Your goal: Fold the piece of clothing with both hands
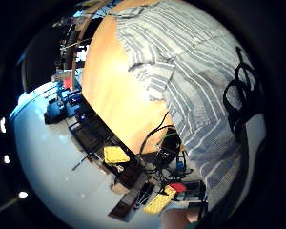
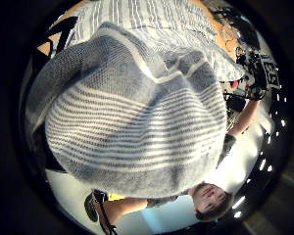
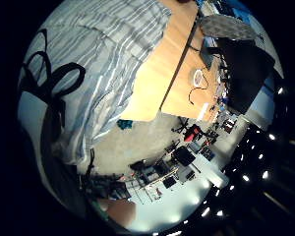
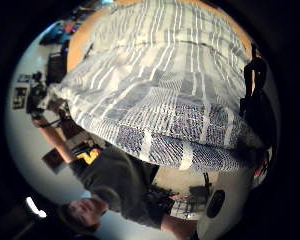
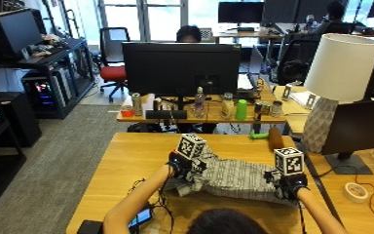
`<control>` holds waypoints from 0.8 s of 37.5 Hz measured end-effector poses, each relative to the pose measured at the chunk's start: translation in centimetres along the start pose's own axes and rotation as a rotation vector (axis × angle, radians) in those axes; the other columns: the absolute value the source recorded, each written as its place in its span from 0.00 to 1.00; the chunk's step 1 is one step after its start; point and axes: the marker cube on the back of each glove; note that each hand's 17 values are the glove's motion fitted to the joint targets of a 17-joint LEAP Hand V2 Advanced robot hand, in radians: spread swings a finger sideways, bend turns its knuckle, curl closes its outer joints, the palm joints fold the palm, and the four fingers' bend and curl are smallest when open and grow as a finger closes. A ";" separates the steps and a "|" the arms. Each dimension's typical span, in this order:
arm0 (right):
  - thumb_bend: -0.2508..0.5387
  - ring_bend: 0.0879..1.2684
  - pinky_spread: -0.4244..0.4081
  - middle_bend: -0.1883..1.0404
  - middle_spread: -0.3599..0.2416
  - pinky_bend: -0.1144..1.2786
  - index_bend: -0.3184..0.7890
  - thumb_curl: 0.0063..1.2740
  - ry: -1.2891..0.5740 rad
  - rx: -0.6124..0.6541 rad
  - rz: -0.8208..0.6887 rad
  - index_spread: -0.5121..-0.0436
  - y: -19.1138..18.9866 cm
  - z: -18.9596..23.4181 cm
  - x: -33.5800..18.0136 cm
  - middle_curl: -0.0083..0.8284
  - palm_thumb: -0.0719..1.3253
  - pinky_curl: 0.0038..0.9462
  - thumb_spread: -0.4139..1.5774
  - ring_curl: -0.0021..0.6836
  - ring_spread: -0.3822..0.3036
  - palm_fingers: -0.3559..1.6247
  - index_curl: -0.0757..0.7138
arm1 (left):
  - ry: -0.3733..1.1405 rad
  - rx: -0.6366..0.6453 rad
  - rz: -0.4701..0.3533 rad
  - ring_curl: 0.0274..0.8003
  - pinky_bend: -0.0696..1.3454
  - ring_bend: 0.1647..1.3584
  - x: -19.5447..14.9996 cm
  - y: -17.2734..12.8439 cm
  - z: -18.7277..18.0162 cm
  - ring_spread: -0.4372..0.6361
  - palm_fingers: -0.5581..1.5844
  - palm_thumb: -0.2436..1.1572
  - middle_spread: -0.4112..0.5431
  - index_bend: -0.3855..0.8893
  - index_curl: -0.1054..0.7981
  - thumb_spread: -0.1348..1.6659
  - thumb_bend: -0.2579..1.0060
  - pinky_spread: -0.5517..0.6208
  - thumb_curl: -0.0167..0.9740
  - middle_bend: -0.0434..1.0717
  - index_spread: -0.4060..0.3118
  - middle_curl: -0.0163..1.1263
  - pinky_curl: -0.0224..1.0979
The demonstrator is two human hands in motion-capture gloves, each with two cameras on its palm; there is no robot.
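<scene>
Overhead, outside view: we count one grey-and-white striped fabric garment [image 5: 235, 178], lying bunched across the near part of the light wooden table [image 5: 128, 161], between our two hands.
Left hand [image 5: 180, 165]: black-gloved, at the garment's left end, fingers curled into the cloth there.
Right hand [image 5: 289, 185]: black-gloved, at the garment's right end, fingers closed on the cloth edge.
Other things on this table: one white lamp with a patterned base [image 5: 335, 85], one roll of tape [image 5: 353, 192] and one black monitor [image 5: 362, 129], all to the right.
Desk behind: one large black monitor [image 5: 182, 68], with a row of bottles and cans in front of it.
Left little-finger view: we see one striped garment [image 1: 200, 86] spread on the wooden tabletop [image 1: 114, 90].
Left thumb view: a fold of the striped cloth [image 2: 137, 122] fills the view, close to the palm.
Right little-finger view: the garment [image 3: 108, 64] hangs over the table edge [image 3: 157, 83].
Right thumb view: a raised fold of the cloth [image 4: 165, 115], close to the palm.
</scene>
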 end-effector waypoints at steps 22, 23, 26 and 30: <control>0.28 0.44 0.20 0.51 0.37 0.45 0.57 0.57 -0.063 0.130 0.063 0.57 0.2 -4.5 2.7 0.72 0.82 0.49 0.31 0.76 0.25 0.81 0.83 | 0.029 0.155 -0.043 0.60 0.45 0.38 -2.1 0.0 -7.3 0.06 0.84 0.85 0.10 0.43 0.68 0.36 0.19 0.09 0.96 0.36 0.18 0.55 0.40; 0.28 0.44 0.20 0.51 0.37 0.45 0.57 0.57 -0.068 0.138 0.070 0.57 0.2 -4.9 2.8 0.72 0.82 0.49 0.31 0.76 0.25 0.81 0.83 | 0.029 0.166 -0.049 0.60 0.45 0.38 -2.3 -0.2 -7.7 0.06 0.84 0.85 0.10 0.44 0.68 0.36 0.19 0.09 0.96 0.36 0.17 0.55 0.40; 0.28 0.44 0.20 0.51 0.37 0.45 0.57 0.57 -0.078 0.164 0.097 0.56 -0.2 -6.2 3.5 0.72 0.82 0.49 0.31 0.76 0.25 0.81 0.84 | 0.018 0.201 -0.075 0.61 0.45 0.38 -3.0 -0.6 -8.8 0.06 0.84 0.85 0.10 0.44 0.68 0.36 0.19 0.09 0.97 0.36 0.17 0.55 0.40; 0.28 0.44 0.20 0.50 0.37 0.45 0.56 0.58 -0.078 0.184 0.123 0.56 -1.3 -7.4 4.0 0.72 0.82 0.49 0.31 0.76 0.25 0.81 0.85 | -0.064 0.243 -0.125 0.61 0.45 0.39 -3.5 -1.4 -9.9 0.06 0.84 0.85 0.10 0.44 0.69 0.35 0.19 0.09 0.97 0.36 0.17 0.56 0.41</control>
